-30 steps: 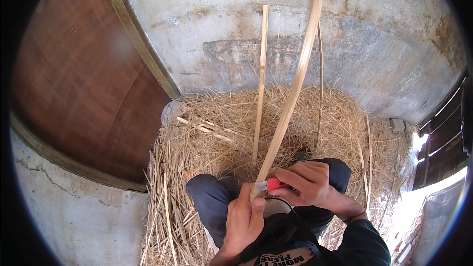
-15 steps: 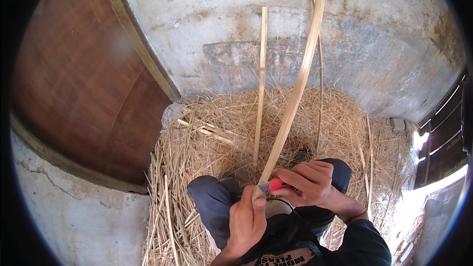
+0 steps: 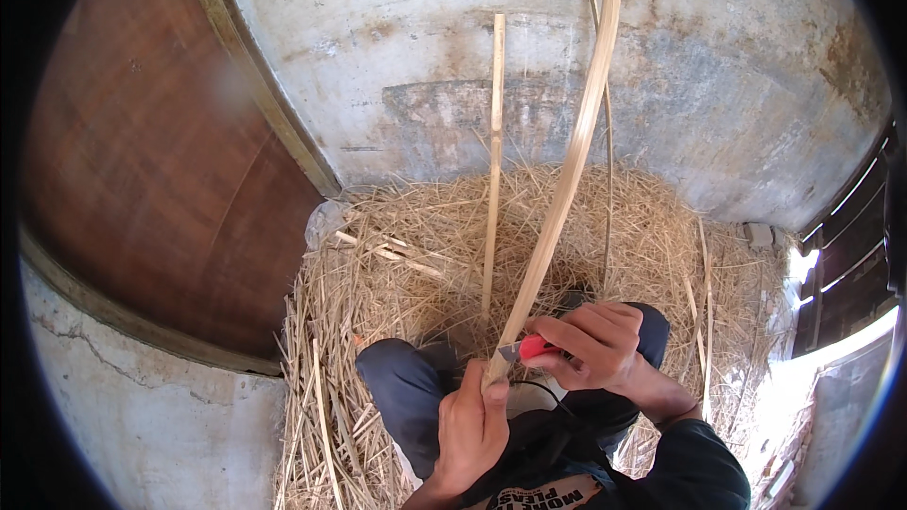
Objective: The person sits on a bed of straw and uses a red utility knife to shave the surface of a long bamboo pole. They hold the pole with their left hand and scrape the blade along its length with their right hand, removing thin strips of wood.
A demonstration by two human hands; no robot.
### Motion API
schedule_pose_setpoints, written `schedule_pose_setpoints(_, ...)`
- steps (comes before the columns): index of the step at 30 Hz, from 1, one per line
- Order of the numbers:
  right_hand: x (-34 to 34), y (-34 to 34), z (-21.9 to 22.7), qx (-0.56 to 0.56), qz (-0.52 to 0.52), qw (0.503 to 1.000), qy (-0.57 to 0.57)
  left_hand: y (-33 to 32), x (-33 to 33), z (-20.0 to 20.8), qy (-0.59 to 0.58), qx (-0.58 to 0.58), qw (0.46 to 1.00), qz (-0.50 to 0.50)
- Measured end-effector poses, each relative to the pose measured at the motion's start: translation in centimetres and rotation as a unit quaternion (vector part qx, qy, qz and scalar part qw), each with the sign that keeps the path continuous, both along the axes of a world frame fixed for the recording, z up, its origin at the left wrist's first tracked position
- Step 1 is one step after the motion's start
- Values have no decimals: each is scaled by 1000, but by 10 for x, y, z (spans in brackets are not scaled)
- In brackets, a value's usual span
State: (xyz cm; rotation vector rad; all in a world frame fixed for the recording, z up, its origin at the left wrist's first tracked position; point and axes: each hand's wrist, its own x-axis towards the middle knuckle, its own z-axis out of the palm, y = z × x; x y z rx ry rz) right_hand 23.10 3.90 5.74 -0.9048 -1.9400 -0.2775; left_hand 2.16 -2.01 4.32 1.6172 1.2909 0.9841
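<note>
A long, pale bamboo strip [image 3: 564, 191] slants up and away from my lap, past the top edge of the view. My left hand [image 3: 470, 427] is closed round its near end, thumb along the side. In my right hand [image 3: 593, 348] is a knife with a red handle [image 3: 535, 348], gripped in curled fingers. Its short grey blade [image 3: 508, 352] lies against the strip just beyond my left thumb. Part of the handle is hidden by the right fingers.
Straw and shavings [image 3: 453, 217] cover the ground around my bent knees. A shorter bamboo strip [image 3: 494, 151] and a thin stick [image 3: 608, 132] lean on the stained wall [image 3: 718, 85]. At left stands a brown wooden panel [image 3: 161, 161]; slatted boards [image 3: 846, 264] are at right.
The knife and my right hand have shifted slightly up the strip, away from my left thumb. My left hand stays closed on the near end. The whole view has moved a little.
</note>
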Motion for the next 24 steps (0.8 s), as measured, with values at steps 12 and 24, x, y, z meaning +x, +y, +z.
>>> schedule_pose_setpoints(12,4,3,2,-6,-5,1000,-9,-3,-3,-10,9,21,1000,-4)
schedule_pose_setpoints(24,5,2,2,-11,-12,1000,-22,-10,-4,-15,10,5,1000,5)
